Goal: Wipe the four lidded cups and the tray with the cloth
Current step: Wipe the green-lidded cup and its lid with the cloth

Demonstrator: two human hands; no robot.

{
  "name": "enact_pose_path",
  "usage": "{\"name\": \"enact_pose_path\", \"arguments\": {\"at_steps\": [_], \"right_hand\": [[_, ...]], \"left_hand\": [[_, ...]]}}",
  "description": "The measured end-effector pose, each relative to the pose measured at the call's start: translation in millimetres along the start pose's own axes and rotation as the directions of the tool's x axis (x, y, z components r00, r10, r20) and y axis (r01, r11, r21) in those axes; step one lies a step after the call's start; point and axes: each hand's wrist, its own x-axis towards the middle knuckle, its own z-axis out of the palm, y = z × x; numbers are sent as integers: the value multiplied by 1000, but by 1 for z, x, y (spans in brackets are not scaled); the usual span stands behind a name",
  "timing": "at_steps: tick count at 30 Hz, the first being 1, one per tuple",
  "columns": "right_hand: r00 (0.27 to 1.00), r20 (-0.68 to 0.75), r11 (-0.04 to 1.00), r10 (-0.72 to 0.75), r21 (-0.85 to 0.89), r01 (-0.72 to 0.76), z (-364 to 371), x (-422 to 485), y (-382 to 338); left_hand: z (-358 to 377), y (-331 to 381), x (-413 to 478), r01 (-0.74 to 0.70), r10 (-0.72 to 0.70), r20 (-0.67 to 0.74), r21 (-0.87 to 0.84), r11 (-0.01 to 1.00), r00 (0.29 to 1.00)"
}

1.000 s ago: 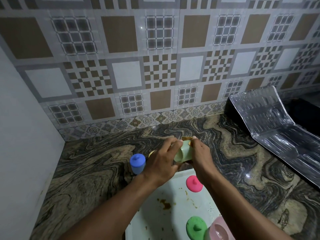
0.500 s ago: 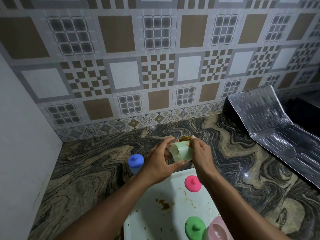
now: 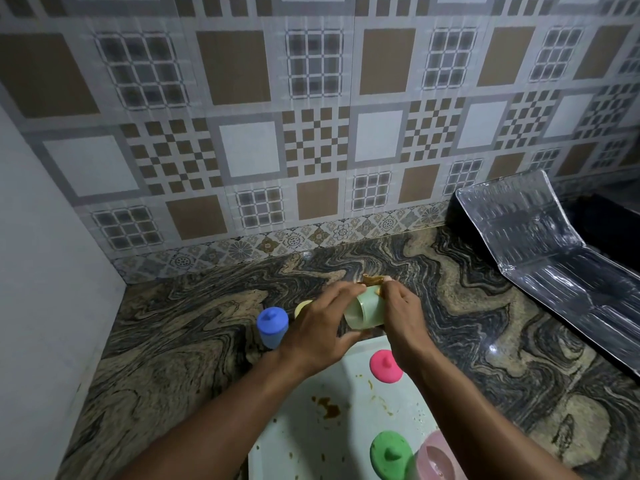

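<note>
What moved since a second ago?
Only a little: the hands turned the green cup so its bottom faces us more. The left hand still holds it and the right hand still holds the cloth at its far end. The blue cup, pink lid, green lid and tray stayed put.

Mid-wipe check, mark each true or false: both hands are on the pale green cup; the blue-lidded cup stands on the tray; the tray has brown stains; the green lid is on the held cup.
1. Both hands are on the pale green cup: true. The left hand grips it and the right hand presses the cloth against it.
2. The blue-lidded cup stands on the tray: false. It stands on the counter, left of the tray.
3. The tray has brown stains: true.
4. The green lid is on the held cup: false. It lies on the tray, apart from that cup.
</note>
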Motion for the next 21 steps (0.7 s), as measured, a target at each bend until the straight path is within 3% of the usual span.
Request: {"name": "enact_pose_path", "arguments": {"at_steps": [2, 6, 8, 10, 11, 12, 15, 16, 19, 21], "right_hand": [[1000, 9, 1000, 3, 6, -3, -1, -1, 0], [1000, -23, 1000, -7, -20, 7, -1, 0, 2], [1000, -14, 1000, -12, -11, 11, 0, -1, 1], [1000, 1, 1000, -12, 3, 12, -1, -1, -2], [1000, 10, 1000, -9, 13, 9, -2, -1, -3], [1000, 24, 1000, -10, 24, 9, -3, -1, -3], [1000, 10, 1000, -5, 12, 4, -2, -1, 1], [1000, 0, 1000, -2, 19, 2, -2, -1, 2], [999, 25, 999, 20, 48, -21, -3, -2, 1], [993, 46, 992, 109, 62, -112, -5, -2, -1]], "left_hand": [[-4, -3, -1, -59, 59, 13, 45, 997, 998], [-1, 0, 1, 282, -285, 22, -227, 932, 958], [0, -1, 2, 178, -181, -19, -120, 977, 983], [-2, -1, 0, -54, 53, 25, 32, 998, 998], [-3, -1, -1, -107, 105, 34, 61, 992, 994], [-4, -2, -1, -85, 84, 31, 49, 995, 996], [-2, 3, 0, 191, -192, 5, -147, 971, 981], [0, 3, 0, 206, -208, 3, -165, 964, 978], [6, -2, -3, -24, 23, 25, 62, 998, 999], [6, -9, -3, -180, 167, 81, 191, 965, 983]]}}
